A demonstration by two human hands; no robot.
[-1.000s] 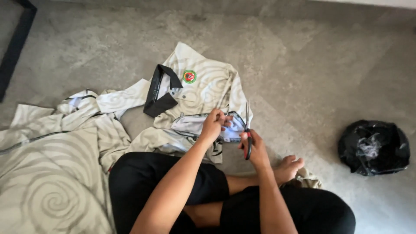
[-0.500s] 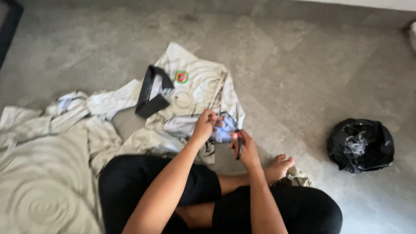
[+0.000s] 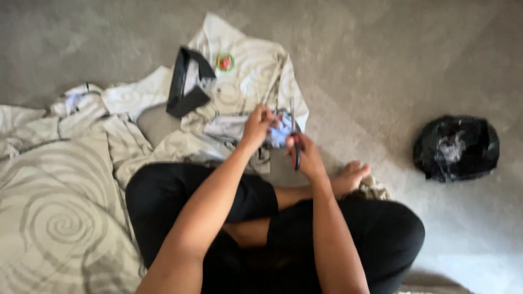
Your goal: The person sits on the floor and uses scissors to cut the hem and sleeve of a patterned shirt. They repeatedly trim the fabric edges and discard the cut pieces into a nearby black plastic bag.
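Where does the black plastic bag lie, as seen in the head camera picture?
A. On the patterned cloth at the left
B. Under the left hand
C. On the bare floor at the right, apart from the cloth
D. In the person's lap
C: the black plastic bag sits alone on the grey floor at the right of the picture, well clear of the swirl-patterned cloth and of both hands.
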